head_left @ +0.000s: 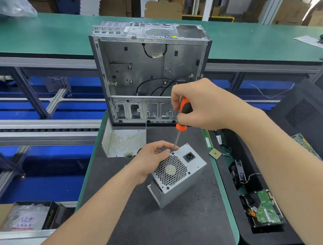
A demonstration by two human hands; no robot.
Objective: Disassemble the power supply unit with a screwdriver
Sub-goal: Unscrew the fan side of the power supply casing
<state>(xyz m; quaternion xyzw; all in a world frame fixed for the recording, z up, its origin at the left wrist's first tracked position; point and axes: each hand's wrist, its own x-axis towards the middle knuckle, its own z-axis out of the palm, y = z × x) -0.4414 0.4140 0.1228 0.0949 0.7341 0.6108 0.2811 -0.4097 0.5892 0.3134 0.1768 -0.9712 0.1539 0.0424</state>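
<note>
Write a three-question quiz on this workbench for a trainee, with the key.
1. True or false: the right hand grips the screwdriver by its orange and black handle.
2. The left hand holds: A) the power supply B) a circuit board C) a cardboard box.
3. Fill the gap: behind the power supply stands an open, nearly empty computer ____.
Key: 1 true; 2 A; 3 case, meaning the computer case.
</note>
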